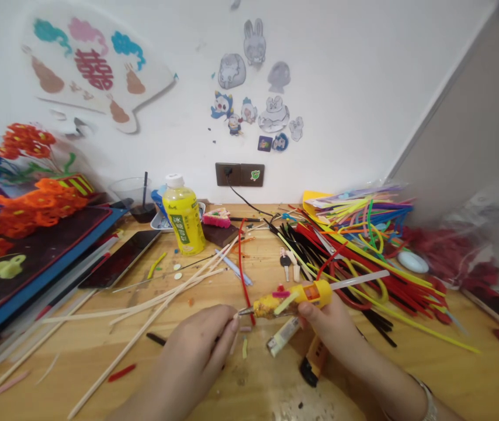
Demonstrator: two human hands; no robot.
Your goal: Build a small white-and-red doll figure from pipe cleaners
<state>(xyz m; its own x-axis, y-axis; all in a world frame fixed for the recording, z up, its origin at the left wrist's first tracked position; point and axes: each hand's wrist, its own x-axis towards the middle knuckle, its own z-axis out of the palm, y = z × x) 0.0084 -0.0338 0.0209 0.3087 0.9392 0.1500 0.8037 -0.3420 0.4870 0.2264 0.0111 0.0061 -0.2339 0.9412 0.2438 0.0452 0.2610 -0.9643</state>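
Forearms: both reach in from the near edge of the wooden tabletop; a metal wristband circles the right wrist.

Right hand: wrapped closed around a hot glue gun, thumb lying along its yellow body.

Left hand: fingers curled together, fingertips just beside the gun's metal nozzle; whether they pinch anything, I cannot tell.

Under the hands: a white lighter lies between them, near the gun; an orange-and-black object sits partly beneath the right hand.

Right side: a dense heap of chenille stems spreads toward the far edge, close beyond the gun.

Left side: long wooden sticks fan across the tabletop, passing near the left hand.

Open room: bare wood runs along the near edge, in front of both hands and to the right.
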